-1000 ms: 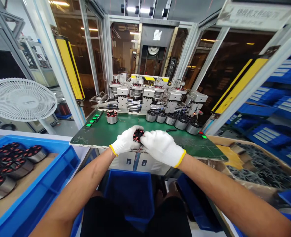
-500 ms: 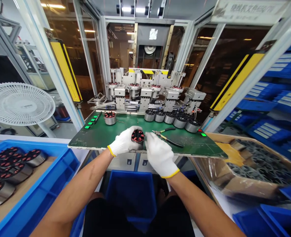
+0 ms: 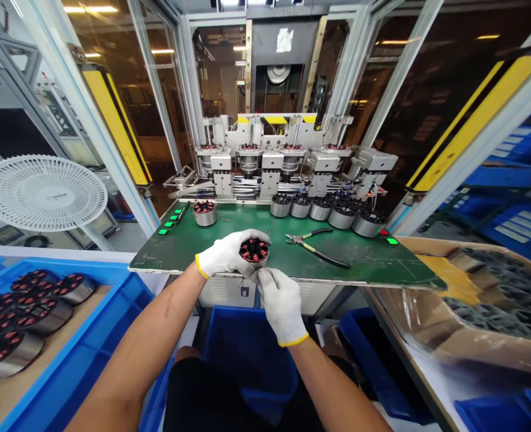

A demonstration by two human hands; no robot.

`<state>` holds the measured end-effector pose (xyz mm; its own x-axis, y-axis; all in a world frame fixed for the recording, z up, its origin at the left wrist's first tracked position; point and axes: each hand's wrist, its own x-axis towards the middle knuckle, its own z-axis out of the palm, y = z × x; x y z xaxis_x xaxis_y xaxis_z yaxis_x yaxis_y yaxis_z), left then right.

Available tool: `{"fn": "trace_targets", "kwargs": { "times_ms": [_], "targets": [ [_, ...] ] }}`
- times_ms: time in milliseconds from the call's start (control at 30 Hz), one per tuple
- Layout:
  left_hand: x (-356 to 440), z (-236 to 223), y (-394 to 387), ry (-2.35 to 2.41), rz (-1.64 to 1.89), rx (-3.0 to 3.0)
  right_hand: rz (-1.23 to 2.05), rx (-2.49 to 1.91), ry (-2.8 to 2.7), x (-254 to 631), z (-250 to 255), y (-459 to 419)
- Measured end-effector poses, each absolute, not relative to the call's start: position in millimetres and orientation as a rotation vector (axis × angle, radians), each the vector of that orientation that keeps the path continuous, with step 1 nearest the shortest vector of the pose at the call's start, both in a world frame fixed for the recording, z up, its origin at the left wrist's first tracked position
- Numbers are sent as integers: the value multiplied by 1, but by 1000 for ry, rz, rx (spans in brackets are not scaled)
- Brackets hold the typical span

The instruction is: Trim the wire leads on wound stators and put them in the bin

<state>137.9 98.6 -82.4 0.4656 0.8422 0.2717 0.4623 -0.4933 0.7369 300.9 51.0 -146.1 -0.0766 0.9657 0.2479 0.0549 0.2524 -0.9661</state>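
Observation:
My gloved left hand (image 3: 233, 252) is wrapped round a wound motor stator (image 3: 255, 252), with red copper coils and a black core facing up, at the bench's front edge. My gloved right hand (image 3: 282, 300) is just below and to the right of it, thumb and fingers pinched together by the stator's lower side. What the pinch holds is too small to make out. A thin wire hangs under the stator. Cutting pliers (image 3: 318, 247) with green and black handles lie on the green bench (image 3: 179, 247), right of the stator. Another wound stator (image 3: 204, 213) stands at the back left.
Several unwound stators (image 3: 320, 209) stand in a row before the winding machine (image 3: 272, 162). A blue crate (image 3: 125, 294) of wound stators is at left, below a white fan (image 3: 44, 192). A carton (image 3: 431, 312) of grey parts stands right. A blue bin (image 3: 247, 342) sits under the bench.
My right hand has moved down and toward me, from beside the stator to below it, fingers now pinched. The left hand keeps the stator. The view has shifted a little.

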Motion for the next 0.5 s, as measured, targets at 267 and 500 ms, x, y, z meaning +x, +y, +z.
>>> {"fn": "trace_targets", "kwargs": {
  "times_ms": [267, 500],
  "targets": [
    [139, -73, 95, 1089, 788, 2076, 626, -1294, -1654, 300, -161, 46],
    [137, -78, 81, 1091, 883, 1959, 711, -1121, -1631, 328, -160, 21]
  ]
}}
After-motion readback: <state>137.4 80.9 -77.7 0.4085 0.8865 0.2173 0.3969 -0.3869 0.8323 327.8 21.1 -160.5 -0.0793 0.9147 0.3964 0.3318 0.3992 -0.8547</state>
